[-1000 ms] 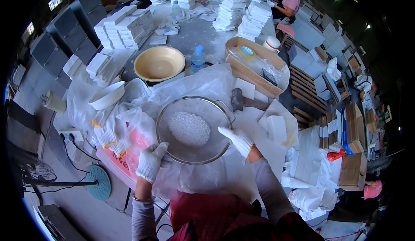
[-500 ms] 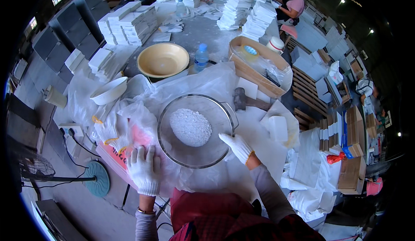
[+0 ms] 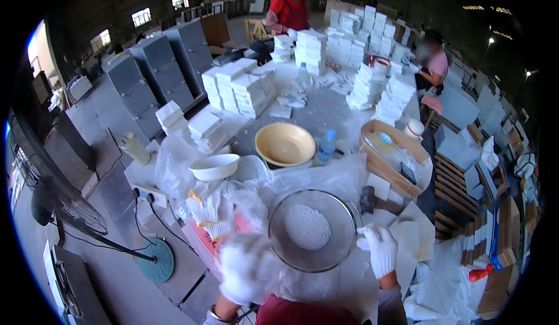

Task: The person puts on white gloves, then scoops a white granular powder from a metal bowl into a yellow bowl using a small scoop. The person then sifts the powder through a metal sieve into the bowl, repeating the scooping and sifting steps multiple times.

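A round metal-rimmed sieve (image 3: 283, 258) with a loop handle lies in front of me, a heap of white granules (image 3: 307, 227) in its middle. At its right side my white-gloved right hand (image 3: 379, 248) has its fingers closed at the loop handle. My left hand (image 3: 247, 269), also gloved, is smeared by motion beside the sieve's lower left, and its fingers cannot be made out. Just beyond the left hand lie spare white gloves (image 3: 205, 213) with yellow cuffs, on plastic film and a pink-red printed bag (image 3: 201, 239).
Behind the sieve stand a tan basin (image 3: 285, 144), a white bowl (image 3: 214, 167), a water bottle (image 3: 327, 147) and a cardboard box (image 3: 384, 168). A dark hammer head (image 3: 368, 200) lies near the handle. Stacked white tiles (image 3: 240, 89) fill the back; two people work there. A fan (image 3: 64, 179) stands left.
The view has tilted up and turned left, so the table sits lower and farther right. My left hand has lifted into a blur from the bag. The right hand stays at the sieve's handle.
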Demonstrator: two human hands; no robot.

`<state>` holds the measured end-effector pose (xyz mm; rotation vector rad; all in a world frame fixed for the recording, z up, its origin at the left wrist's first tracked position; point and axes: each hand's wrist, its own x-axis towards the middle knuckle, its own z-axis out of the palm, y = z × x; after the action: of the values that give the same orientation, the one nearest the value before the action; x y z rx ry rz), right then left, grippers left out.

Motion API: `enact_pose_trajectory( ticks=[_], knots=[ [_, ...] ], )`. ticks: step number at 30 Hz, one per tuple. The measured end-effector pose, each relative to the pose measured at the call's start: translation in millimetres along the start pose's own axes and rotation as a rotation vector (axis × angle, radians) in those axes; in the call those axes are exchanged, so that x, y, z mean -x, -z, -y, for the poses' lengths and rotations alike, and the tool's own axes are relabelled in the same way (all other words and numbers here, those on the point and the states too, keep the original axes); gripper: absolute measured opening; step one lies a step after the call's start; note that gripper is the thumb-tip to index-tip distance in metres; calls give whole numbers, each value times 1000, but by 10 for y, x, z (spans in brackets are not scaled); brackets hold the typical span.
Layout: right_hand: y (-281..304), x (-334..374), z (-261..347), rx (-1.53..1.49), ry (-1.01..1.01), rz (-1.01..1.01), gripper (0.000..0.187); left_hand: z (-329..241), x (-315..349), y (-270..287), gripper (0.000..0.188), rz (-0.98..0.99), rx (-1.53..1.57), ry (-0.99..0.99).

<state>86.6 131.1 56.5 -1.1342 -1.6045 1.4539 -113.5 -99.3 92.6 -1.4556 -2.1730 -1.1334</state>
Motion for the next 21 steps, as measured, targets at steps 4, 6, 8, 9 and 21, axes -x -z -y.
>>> enact_pose_trajectory(
  ticks=[4, 6, 8, 9, 21],
  knots=[
    [-373, -58, 276, 121, 367, 281, 42, -385, 4, -579, 38, 326, 548, -174],
    [-514, 38, 510, -16, 343, 454, 61, -636, -101, -759, 44, 737, 667, -74],
    [-568, -42, 377, -53, 423, 488, 65, -885, -110, -847, 44, 729, 533, -107],
    [-585, -46, 406, 43, 437, 549, 68, -931, 35, -986, 44, 625, 496, -58],
    [-569, -106, 185, -76, 115, 608, 68, -930, -50, -945, 34, 629, 15, -110]
  ],
)
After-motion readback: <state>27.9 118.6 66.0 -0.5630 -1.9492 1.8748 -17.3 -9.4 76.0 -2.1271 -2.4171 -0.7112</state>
